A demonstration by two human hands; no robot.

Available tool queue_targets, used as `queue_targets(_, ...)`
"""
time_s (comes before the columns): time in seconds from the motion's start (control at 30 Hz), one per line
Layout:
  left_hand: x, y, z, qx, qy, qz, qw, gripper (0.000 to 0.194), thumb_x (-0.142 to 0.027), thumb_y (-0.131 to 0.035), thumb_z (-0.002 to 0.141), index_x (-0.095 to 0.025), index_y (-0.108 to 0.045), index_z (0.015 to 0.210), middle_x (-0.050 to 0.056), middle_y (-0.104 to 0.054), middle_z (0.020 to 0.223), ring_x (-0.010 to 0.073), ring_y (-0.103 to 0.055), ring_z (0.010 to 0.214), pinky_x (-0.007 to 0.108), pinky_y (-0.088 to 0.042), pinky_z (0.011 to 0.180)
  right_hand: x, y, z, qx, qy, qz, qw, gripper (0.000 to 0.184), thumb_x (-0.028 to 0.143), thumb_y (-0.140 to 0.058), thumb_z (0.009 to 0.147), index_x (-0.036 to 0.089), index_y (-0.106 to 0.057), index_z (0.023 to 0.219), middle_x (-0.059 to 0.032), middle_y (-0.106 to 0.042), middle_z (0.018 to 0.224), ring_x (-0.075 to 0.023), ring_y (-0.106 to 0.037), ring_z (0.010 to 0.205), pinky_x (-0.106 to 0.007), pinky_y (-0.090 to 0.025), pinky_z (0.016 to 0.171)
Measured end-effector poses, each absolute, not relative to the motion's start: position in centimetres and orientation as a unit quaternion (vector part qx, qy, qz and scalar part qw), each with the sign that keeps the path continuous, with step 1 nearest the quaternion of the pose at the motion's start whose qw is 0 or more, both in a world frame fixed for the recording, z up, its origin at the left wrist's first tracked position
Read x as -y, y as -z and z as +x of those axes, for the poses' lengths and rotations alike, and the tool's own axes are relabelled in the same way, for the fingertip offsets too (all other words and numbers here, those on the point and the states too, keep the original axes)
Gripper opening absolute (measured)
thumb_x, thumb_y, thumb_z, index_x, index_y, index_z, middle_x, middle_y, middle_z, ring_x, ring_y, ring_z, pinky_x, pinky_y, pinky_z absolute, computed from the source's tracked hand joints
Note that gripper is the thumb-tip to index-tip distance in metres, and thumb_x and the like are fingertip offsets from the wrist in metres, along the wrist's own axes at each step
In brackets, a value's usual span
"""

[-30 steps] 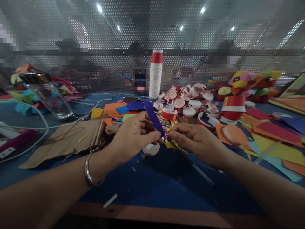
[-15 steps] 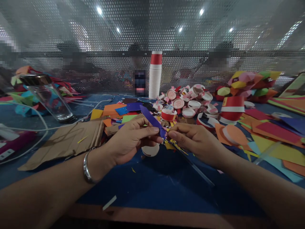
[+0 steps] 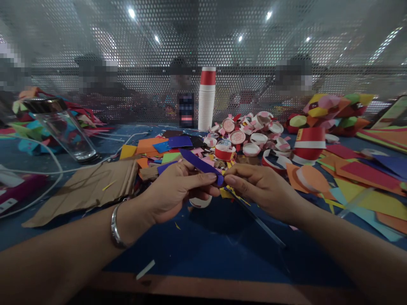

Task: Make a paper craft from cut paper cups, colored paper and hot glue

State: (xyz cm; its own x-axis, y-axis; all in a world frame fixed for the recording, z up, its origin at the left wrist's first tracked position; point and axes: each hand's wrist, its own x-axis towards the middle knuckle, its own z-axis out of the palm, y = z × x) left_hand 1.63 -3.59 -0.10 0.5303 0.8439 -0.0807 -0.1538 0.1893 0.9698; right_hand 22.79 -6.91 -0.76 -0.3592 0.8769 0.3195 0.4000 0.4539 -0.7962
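Between the thumb and fingers of my left hand (image 3: 182,184) is a purple paper strip (image 3: 200,164), its free length pointing up and to the left. The strip's near end curls at my fingertips. My right hand (image 3: 259,186) pinches at that curled end, its thumb and forefinger pressed together. A thin clear stick (image 3: 265,231) slants down to the right from below the hands; whether it touches a hand I cannot tell. Just under my left fingers shows a white paper cup piece (image 3: 201,201), partly hidden.
Cut cup pieces (image 3: 251,137) pile up behind the hands, beside a tall stack of paper cups (image 3: 206,106). Cardboard (image 3: 95,182) and a glass bottle (image 3: 68,131) are at left. Coloured paper sheets (image 3: 365,178) and a red-and-white cup (image 3: 310,146) are at right.
The purple strip has tilted lower to the left, and its near end now curls round more at my fingertips. Both hands stay in nearly the same place.
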Motion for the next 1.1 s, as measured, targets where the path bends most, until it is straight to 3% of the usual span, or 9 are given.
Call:
queue_targets(0.17, 3.8, 0.3, 1.8, -0.325, -0.353, 0.520, 0.706, 0.030, -0.033, -0.097, 0.068, -0.015, -0.079, 0.083, 0.003, -0.077, 0.079, 0.0100, -0.070, 0.064, 0.017, -0.047, 0.053, 6.9, 0.9, 23.0, 0.767, -0.312, -0.418, 0.373, 0.044, 0.059, -0.056, 0.102, 0.020, -0.066, 0.084, 0.0008, -0.057, 0.075, -0.0140, -0.049, 0.067, -0.027, -0.036, 0.062)
queue_targets(0.37, 4.2, 0.7, 2.3, -0.313, -0.383, 0.533, 0.687, 0.033, -0.038, -0.097, 0.068, -0.015, -0.082, 0.087, 0.002, -0.076, 0.075, 0.0096, -0.069, 0.062, 0.016, -0.048, 0.052, 6.8, 1.2, 23.0, 0.769, -0.314, -0.418, 0.368, 0.046, 0.060, -0.052, 0.104, 0.020, -0.065, 0.084, 0.0019, -0.053, 0.074, -0.0125, -0.046, 0.064, -0.027, -0.033, 0.059)
queue_targets(0.6, 4.7, 0.6, 2.5, -0.323, -0.379, 0.534, 0.683, 0.039, -0.044, -0.098, 0.065, -0.013, -0.081, 0.082, 0.004, -0.075, 0.064, 0.0102, -0.067, 0.056, 0.016, -0.050, 0.051, 6.7, 1.3, 22.9, 0.786, -0.286, -0.399, 0.374, 0.034, 0.042, -0.052, 0.106, 0.018, -0.069, 0.089, 0.0013, -0.057, 0.076, -0.0126, -0.050, 0.067, -0.026, -0.036, 0.061)
queue_targets(0.87, 4.7, 0.5, 2.5, -0.331, -0.372, 0.507, 0.703, 0.034, -0.036, -0.099, 0.065, -0.013, -0.082, 0.082, 0.004, -0.076, 0.070, 0.0111, -0.071, 0.059, 0.014, -0.050, 0.049, 6.5, 1.5, 23.0, 0.781, -0.292, -0.398, 0.383, 0.039, 0.048, -0.052, 0.107, 0.018, -0.069, 0.087, 0.0011, -0.057, 0.074, -0.0124, -0.049, 0.064, -0.027, -0.035, 0.059)
queue_targets(1.1, 4.5, 0.6, 2.4, -0.331, -0.352, 0.485, 0.729, 0.017, -0.023, -0.091, 0.077, -0.013, -0.082, 0.088, 0.007, -0.080, 0.081, 0.0121, -0.075, 0.065, 0.015, -0.053, 0.053, 6.5, 1.3, 22.8, 0.764, -0.321, -0.397, 0.395, 0.049, 0.060, -0.053, 0.103, 0.018, -0.068, 0.083, 0.0014, -0.056, 0.071, -0.0124, -0.047, 0.063, -0.027, -0.035, 0.058)
